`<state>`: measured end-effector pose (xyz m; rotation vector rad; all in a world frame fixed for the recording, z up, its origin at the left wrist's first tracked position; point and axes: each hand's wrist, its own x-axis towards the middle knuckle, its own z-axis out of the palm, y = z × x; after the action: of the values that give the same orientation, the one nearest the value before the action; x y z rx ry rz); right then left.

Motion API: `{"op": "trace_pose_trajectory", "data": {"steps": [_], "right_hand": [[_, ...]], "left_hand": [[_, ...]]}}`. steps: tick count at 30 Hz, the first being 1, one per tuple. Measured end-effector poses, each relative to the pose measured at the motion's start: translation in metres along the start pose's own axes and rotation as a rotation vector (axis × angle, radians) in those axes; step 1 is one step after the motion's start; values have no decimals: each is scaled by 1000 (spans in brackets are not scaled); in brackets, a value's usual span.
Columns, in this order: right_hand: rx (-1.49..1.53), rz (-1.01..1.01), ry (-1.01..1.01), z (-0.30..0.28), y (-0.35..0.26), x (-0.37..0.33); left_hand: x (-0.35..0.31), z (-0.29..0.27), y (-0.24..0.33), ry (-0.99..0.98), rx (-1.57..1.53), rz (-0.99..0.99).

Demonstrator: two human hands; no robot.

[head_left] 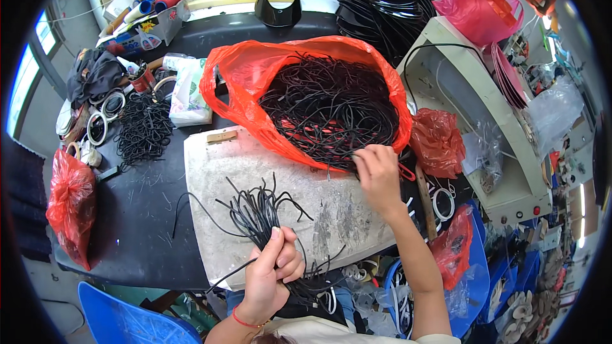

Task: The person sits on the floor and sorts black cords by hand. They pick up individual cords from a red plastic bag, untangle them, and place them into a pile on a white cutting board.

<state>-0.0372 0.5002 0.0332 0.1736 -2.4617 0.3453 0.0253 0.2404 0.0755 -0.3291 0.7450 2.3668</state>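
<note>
My left hand (270, 275) is closed around a bundle of thin black cords (258, 216) over the front of the worn, light board (344, 226). Cord ends fan out above the fist, and more strands hang below it. One long cord loops out to the left. A red-orange plastic bag (236, 105) lies wide open at the back of the board, filled with a tangled heap of black cords (331, 105). At the heap's near right edge, my right hand (380, 181) has its fingers pinched together on cord; how many strands they hold is hidden.
Left on the black table are a smaller black cord pile (143, 129), a tissue pack (191, 92) and a tied red bag (71, 207). A beige machine housing (503, 153) stands right, beside a crumpled red bag (438, 143). Glossy black sheets (382, 19) are stacked behind.
</note>
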Motion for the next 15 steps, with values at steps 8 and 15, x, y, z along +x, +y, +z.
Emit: {"op": "trace_pose_trajectory", "data": {"steps": [8, 15], "right_hand": [[22, -94, -42, -58, -77, -40], [113, -147, -142, -77, -121, -78]], "left_hand": [[20, 7, -23, 100, -8, -88], [31, 4, -36, 19, -51, -232]]}}
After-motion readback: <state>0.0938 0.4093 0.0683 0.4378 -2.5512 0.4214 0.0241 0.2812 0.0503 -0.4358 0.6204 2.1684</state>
